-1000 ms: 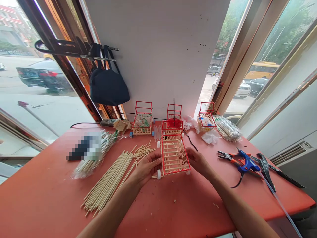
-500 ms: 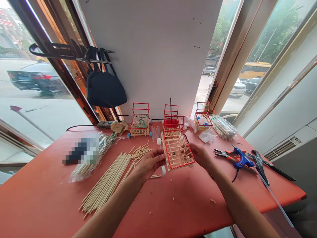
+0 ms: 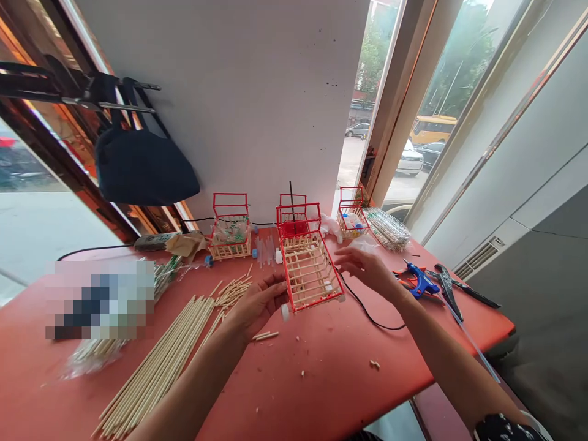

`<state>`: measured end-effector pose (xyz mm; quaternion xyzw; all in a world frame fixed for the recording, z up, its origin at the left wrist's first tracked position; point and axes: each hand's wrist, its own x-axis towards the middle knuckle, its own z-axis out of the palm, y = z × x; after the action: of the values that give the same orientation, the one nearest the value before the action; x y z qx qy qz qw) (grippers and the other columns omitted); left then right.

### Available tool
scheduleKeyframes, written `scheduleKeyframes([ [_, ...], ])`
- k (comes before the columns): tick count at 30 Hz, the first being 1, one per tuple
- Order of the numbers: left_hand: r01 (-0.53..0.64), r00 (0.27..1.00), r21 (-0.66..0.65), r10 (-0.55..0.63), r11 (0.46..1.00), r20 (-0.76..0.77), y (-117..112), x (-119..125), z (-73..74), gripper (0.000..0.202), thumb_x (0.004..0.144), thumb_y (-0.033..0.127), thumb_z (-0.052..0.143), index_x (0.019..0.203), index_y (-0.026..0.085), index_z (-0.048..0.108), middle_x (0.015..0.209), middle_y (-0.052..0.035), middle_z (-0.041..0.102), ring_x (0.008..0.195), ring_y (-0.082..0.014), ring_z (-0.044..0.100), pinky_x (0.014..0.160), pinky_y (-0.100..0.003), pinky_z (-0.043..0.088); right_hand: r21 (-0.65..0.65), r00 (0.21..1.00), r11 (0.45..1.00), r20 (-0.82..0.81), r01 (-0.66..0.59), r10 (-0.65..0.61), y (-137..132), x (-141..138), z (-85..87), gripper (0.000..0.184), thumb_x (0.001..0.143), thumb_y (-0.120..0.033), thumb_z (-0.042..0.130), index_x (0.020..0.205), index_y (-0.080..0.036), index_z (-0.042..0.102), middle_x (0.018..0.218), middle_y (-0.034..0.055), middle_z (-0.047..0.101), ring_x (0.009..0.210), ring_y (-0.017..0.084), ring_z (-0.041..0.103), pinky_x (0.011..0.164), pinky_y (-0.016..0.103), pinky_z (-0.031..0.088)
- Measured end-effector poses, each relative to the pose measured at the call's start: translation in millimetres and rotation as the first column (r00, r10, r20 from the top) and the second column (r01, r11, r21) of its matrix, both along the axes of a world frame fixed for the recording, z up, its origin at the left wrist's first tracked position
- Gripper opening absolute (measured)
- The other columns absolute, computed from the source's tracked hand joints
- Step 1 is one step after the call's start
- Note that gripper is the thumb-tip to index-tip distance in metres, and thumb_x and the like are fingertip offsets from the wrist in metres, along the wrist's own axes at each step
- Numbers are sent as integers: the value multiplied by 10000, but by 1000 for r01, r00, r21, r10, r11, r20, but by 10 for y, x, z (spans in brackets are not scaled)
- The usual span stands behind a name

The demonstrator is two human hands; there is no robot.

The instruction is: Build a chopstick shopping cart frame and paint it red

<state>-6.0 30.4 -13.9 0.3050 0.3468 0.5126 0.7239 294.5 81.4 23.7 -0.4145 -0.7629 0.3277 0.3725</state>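
Note:
A small cart (image 3: 309,269) made of bamboo sticks with a red frame and white bottle-cap wheels sits on the red table (image 3: 321,380). My left hand (image 3: 257,304) grips its near left corner, fingers curled round the frame by a white wheel. My right hand (image 3: 367,267) hovers just right of the cart with fingers spread, holding nothing and not touching it. A black cord (image 3: 367,312) runs under my right wrist.
Long bamboo sticks (image 3: 160,361) lie at the left, short cut pieces (image 3: 232,288) beside them. Three other red-framed carts (image 3: 229,229) stand at the back. A blue glue gun (image 3: 420,282), pliers and scissors lie at the right. A dark bag (image 3: 142,168) hangs above.
My right hand has let go of the cart and lifted away to the right. The cart now rests lower on the table, held only by my left hand. The view has swung right.

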Motion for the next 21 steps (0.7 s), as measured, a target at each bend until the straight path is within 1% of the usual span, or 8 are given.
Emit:
scheduleKeyframes([
  [2, -6, 1000, 9, 6, 1000, -10, -8, -41, 11, 412, 579, 262, 997, 914, 134, 795, 921, -87, 811, 779, -178, 742, 757, -273, 609, 41, 987, 986, -22, 162, -161, 207, 240, 39, 339, 978, -450, 597, 1177, -193, 697, 1032, 103, 812, 911, 211, 790, 735, 312, 633],
  [4, -16, 1000, 21, 17, 1000, -21, -10, -102, 37, 411, 572, 285, 1000, 894, 137, 792, 920, -95, 815, 799, -204, 759, 755, -284, 621, 82, 924, 922, 22, 378, -381, 458, 464, 89, 326, 988, -422, 555, 1149, -183, 707, 1029, 114, 812, 921, 216, 789, 711, 313, 638],
  [6, -45, 998, 25, 46, 999, -34, -1, -181, 72, 419, 557, 298, 1005, 877, 137, 788, 915, -105, 816, 819, -232, 772, 730, -285, 628, 114, 883, 882, 52, 458, -466, 710, 576, 137, 317, 991, -363, 538, 1173, -171, 711, 1061, 128, 804, 938, 226, 781, 751, 348, 643],
  [8, -82, 995, 20, 83, 996, -49, 20, -269, 104, 433, 538, 268, 1008, 884, 135, 785, 930, -117, 818, 843, -257, 781, 718, -292, 636, 130, 879, 883, 106, 451, -465, 941, 518, 162, 299, 963, -301, 590, 1209, -195, 723, 1132, 111, 794, 947, 225, 774, 828, 381, 640],
  [11, -133, 988, 20, 134, 991, -82, 59, -395, 134, 432, 489, 158, 996, 861, 142, 777, 916, -114, 819, 869, -283, 787, 724, -304, 648, 127, 886, 911, 217, 391, -411, 1261, 169, 120, 337, 912, -190, 671, 1233, -260, 746, 1226, 62, 771, 1014, 226, 760, 986, 414, 595],
  [15, -167, 982, 22, 168, 986, -92, 77, -513, 116, 409, 454, 95, 973, 801, 163, 766, 868, -93, 816, 899, -310, 790, 721, -304, 656, 62, 856, 927, 366, 370, -366, 1646, -347, -79, 247, 882, -65, 688, 1061, -197, 795, 1288, 110, 724, 1182, 270, 707, 1087, 417, 535],
  [17, -163, 982, 20, 164, 986, -95, 71, -552, 80, 402, 486, 97, 963, 835, 173, 777, 882, -84, 818, 915, -309, 790, 728, -301, 656, 26, 834, 925, 423, 380, -355, 1792, -500, -200, 187, 943, -144, 688, 1112, -169, 764, 1322, 132, 692, 1180, 266, 697, 1053, 434, 555],
  [21, -169, 982, 11, 170, 985, -79, 65, -617, -15, 362, 532, 110, 961, 837, 183, 780, 912, -79, 823, 910, -294, 793, 738, -296, 658, 1, 811, 930, 490, 368, -321, 1935, -641, -362, 380, 1012, -386, 670, 1324, -171, 638, 1337, 106, 656, 1140, 252, 680, 957, 468, 601],
])
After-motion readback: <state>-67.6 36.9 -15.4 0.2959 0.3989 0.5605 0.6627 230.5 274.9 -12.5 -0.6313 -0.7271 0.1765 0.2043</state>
